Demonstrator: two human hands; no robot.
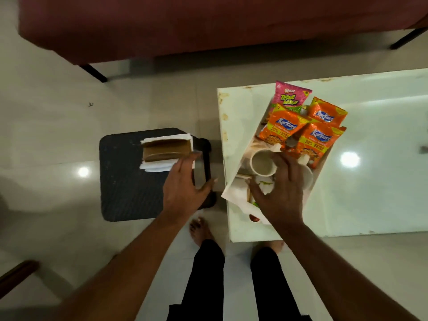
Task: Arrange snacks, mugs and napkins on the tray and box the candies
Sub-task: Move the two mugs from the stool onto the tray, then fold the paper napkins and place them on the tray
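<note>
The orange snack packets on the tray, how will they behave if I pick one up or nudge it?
The orange snack packets look puffed with air, so probably light and crinkly. They lie overlapping on the tray, so nudging one may shift its neighbours. The glossy film could be slippery.

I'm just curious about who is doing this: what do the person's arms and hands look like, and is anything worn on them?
Both arms are bare right down to the wrists: no sleeves show. The left hand and the right hand carry no gloves, and no watch, bracelet or ring is visible. Lower down, dark trousers and bare feet show.
</note>
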